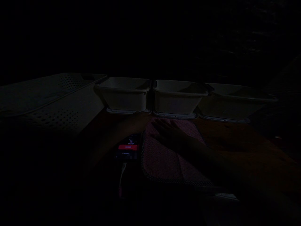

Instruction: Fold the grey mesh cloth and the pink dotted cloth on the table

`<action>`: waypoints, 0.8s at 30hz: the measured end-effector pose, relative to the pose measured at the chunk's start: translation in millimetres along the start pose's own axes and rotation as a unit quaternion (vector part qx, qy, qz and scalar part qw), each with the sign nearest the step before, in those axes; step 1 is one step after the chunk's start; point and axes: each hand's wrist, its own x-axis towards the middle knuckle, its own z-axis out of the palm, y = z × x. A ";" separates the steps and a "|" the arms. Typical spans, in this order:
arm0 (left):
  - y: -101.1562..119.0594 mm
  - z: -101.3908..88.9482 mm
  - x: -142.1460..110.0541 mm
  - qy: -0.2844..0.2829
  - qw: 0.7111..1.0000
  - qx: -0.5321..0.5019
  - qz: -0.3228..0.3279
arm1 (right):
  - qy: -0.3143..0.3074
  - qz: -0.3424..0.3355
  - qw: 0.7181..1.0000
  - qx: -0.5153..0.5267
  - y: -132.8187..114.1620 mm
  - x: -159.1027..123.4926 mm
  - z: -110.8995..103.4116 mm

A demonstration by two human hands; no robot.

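The scene is very dark. A pink textured cloth (162,160) with a dark patterned edge lies spread on the wooden table, a crease running through its lower part. My right hand (170,133) rests flat on the cloth's upper part, fingers stretched out and apart. At the upper left corner of the cloth is my left hand (141,118); its fingers are too dark to make out. Left of the cloth, below my left forearm, lies a phone (128,152) with a lit screen showing a red band. A pale cable (122,171) runs from its lower end.
Three pale basins stand in a row behind the cloth: a left basin (125,99), a middle basin (177,102) and a right basin (232,106). A large basket with holes (87,103) stands at the left. The wooden table (225,138) shows at the right.
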 end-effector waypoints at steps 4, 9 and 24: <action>-2.2 2.1 0.6 0.012 1.000 -0.017 0.007 | -0.001 0.002 1.000 -0.013 1.0 -0.7 0.9; -1.5 1.1 -0.9 0.009 1.000 0.001 0.005 | 0.006 0.015 0.999 -0.031 1.7 -1.8 2.3; 1.2 0.1 -0.2 0.015 1.000 -0.015 0.007 | 0.020 0.021 0.998 -0.062 5.6 -2.7 7.2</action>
